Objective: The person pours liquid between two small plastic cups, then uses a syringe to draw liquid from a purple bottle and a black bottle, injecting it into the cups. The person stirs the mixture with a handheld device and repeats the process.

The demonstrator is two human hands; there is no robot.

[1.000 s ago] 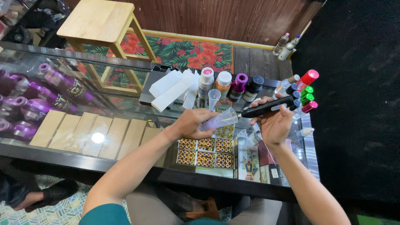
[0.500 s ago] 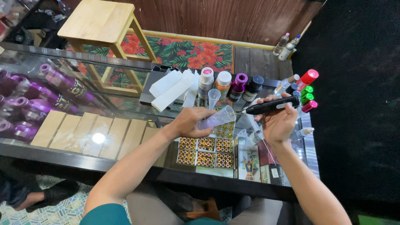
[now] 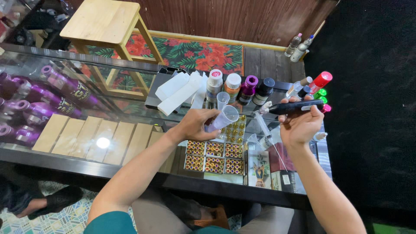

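My left hand (image 3: 196, 125) grips a clear plastic cup (image 3: 225, 118), tilted with its mouth toward the right, above the glass counter (image 3: 130, 108). My right hand (image 3: 300, 125) holds a black pen-shaped tool (image 3: 295, 107) level, with a thin metal shaft pointing left toward the cup's mouth. The shaft's tip is just to the right of the cup. Behind the hands stands a row of small bottles (image 3: 239, 86) with white, orange, purple and black caps, and a second clear cup (image 3: 222, 99).
White boxes (image 3: 180, 92) lie at the counter's back. Red, green and pink capped items (image 3: 321, 86) stand at the right. Purple bottles (image 3: 39, 97), wooden boxes and trays of small gold items (image 3: 214, 156) sit under the glass. A wooden stool (image 3: 104, 26) stands beyond.
Both hands have lifted slightly and drawn a little apart. The cup stays tilted in my left hand and the tool stays level in my right.
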